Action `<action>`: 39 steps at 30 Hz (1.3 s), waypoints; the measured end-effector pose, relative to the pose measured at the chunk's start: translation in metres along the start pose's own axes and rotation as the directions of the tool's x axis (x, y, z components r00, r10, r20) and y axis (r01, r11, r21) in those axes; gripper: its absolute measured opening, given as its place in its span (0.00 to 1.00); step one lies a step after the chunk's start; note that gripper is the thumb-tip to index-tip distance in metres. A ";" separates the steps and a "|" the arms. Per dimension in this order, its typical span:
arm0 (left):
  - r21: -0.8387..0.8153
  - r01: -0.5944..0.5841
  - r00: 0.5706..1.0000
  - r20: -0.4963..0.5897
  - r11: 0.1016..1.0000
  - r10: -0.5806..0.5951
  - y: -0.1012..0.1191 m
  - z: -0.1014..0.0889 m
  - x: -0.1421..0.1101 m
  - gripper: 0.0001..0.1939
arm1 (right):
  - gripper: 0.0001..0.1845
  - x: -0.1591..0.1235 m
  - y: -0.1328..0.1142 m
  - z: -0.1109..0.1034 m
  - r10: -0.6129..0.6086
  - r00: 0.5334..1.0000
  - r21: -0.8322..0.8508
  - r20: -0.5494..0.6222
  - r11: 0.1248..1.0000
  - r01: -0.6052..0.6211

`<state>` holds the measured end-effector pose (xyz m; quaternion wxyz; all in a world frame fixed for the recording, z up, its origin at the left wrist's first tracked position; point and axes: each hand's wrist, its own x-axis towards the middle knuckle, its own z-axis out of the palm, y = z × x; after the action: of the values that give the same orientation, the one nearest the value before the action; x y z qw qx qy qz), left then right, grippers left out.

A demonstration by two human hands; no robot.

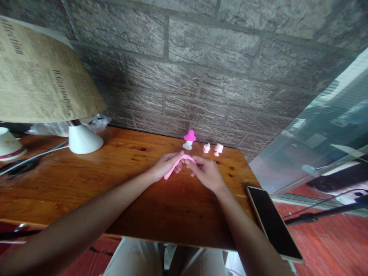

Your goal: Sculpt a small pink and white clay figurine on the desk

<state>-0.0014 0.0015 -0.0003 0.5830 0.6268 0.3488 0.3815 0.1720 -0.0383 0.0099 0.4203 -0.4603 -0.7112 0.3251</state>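
A long, soft-looking pink strip, like modelling clay (171, 171), is held between my two hands above the wooden table. My left hand (166, 165) is closed on its left part, thumb on top, and one end hangs down toward me. At the strip's right end, my right hand (206, 170) pinches it with thumb and fingers. Just beyond the hands stands a small mushroom-shaped figure (189, 138) with a bright pink cap and a white stem. To its right are two small pale pink figures, a rounded one (206, 148) and a blocky-topped one (218, 149).
A lamp with a newsprint shade (43, 73) and white base (85, 140) stands at the left, near a white cup-like object (10, 145) and cables. A dark-screened tablet (273, 222) lies along the table's right edge. A brick wall (184, 69) rises behind the table (115, 165).
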 end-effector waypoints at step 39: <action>0.054 0.000 1.000 -0.011 0.999 0.001 0.004 0.001 -0.002 0.27 | 0.19 -0.002 -0.003 0.001 -0.045 0.999 -0.183 0.003 0.982 0.045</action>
<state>-0.0013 -0.0014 0.0037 0.5640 0.6401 0.3620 0.3756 0.1701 -0.0414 0.0112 0.3839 -0.4810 -0.7481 0.2482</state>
